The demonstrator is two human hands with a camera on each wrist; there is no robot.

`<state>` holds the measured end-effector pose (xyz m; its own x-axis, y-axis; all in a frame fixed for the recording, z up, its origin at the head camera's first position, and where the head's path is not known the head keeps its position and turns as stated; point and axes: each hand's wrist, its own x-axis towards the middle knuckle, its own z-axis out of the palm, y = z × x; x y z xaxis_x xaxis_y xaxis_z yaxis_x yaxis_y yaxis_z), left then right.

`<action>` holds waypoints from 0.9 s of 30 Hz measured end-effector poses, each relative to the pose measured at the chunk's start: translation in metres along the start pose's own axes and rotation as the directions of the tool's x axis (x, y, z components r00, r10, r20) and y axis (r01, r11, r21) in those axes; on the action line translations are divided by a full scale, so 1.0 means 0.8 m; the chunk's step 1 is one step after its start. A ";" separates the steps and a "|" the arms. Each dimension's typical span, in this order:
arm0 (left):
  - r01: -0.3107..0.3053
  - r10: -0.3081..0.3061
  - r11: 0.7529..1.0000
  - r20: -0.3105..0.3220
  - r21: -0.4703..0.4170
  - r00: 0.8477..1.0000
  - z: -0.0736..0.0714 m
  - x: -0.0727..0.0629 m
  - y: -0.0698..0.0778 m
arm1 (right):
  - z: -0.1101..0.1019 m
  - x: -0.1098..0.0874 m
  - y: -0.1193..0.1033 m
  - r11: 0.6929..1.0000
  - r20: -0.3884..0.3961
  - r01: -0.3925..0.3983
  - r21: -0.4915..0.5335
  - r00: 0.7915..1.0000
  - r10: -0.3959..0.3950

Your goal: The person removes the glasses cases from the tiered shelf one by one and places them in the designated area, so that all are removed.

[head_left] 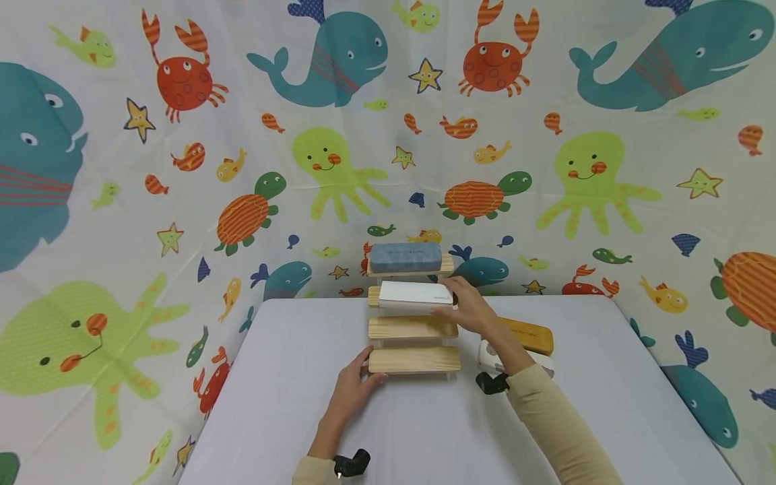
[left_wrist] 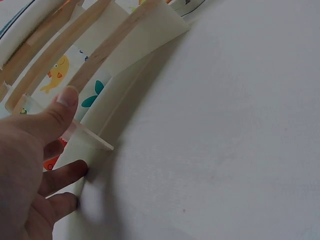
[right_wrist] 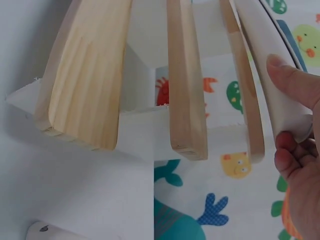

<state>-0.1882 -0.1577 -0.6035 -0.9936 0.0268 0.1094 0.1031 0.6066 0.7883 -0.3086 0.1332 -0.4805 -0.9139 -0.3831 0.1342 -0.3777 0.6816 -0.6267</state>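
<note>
A tiered stand with pale wooden steps (head_left: 414,360) and white side supports (right_wrist: 135,127) stands on the table. My right hand (head_left: 469,306) grips the right end of a white glasses case (head_left: 412,295) at the second step from the top, its thumb on one long face and fingers curled under the end in the right wrist view. My left hand (head_left: 353,385) holds the left end of the lowest step, thumb (left_wrist: 67,97) against the wood's front edge. On the top step lies a blue glasses case (head_left: 406,257). The two lower steps show bare wood.
To the right of the stand, a mustard-yellow case (head_left: 533,337) lies by a white patterned case (head_left: 490,357), partly hidden by my right forearm. A curtain with sea animals (head_left: 418,155) hangs behind the white table (head_left: 273,404).
</note>
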 end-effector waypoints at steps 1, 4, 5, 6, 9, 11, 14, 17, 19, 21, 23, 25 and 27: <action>-0.007 0.007 1.000 -0.003 0.001 1.000 0.000 0.000 0.000 | -0.001 -0.001 0.000 1.000 -0.001 0.000 0.004 1.000 0.000; -0.015 0.015 1.000 -0.008 -0.002 1.000 0.000 0.000 -0.001 | -0.003 -0.002 -0.001 1.000 -0.006 -0.003 0.019 1.000 0.003; -0.017 0.017 1.000 -0.007 0.001 1.000 0.000 0.000 -0.001 | -0.004 -0.003 -0.001 1.000 -0.006 -0.005 0.022 1.000 0.005; -0.016 0.016 1.000 -0.006 0.002 1.000 0.000 -0.001 -0.001 | -0.005 -0.003 -0.001 1.000 -0.006 -0.006 0.025 1.000 0.006; -0.006 0.006 1.000 -0.001 0.001 1.000 0.000 -0.001 -0.001 | -0.007 -0.006 0.000 1.000 -0.010 -0.012 0.028 1.000 0.013; 0.003 -0.003 1.000 0.002 -0.004 1.000 0.000 0.000 0.000 | -0.008 -0.008 0.001 1.000 -0.022 -0.005 0.028 1.000 0.006; -0.007 0.007 1.000 0.003 -0.008 1.000 -0.001 0.000 -0.001 | -0.010 -0.011 0.003 0.999 -0.045 0.008 0.035 0.999 -0.006; -0.003 0.003 1.000 0.003 -0.011 1.000 -0.001 0.001 -0.002 | -0.011 -0.015 0.004 0.999 -0.063 0.025 0.027 0.998 -0.023; -0.002 0.002 1.000 0.003 -0.008 1.000 0.000 0.001 -0.002 | -0.012 -0.018 0.004 0.999 -0.067 0.031 0.015 0.997 -0.030; -0.002 0.002 1.000 0.000 -0.002 1.000 0.000 0.000 -0.002 | -0.012 -0.019 0.004 0.999 -0.071 0.037 0.006 0.997 -0.037; -0.009 0.009 1.000 -0.003 -0.004 1.000 0.000 0.000 -0.002 | -0.013 -0.020 0.004 0.999 -0.071 0.040 0.003 0.997 -0.040; -0.013 0.013 1.000 -0.003 -0.007 1.000 0.000 -0.001 -0.002 | -0.013 -0.022 0.003 0.999 -0.070 0.039 0.002 0.997 -0.038; -0.014 0.014 1.000 -0.002 -0.008 1.000 0.000 -0.001 -0.001 | -0.014 -0.023 0.002 0.999 -0.071 0.033 0.006 0.997 -0.033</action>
<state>-0.1876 -0.1584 -0.6043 -0.9920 0.0334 0.1221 0.1176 0.5999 0.7914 -0.2941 0.1484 -0.4751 -0.9094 -0.3597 0.2088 -0.4068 0.6646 -0.6267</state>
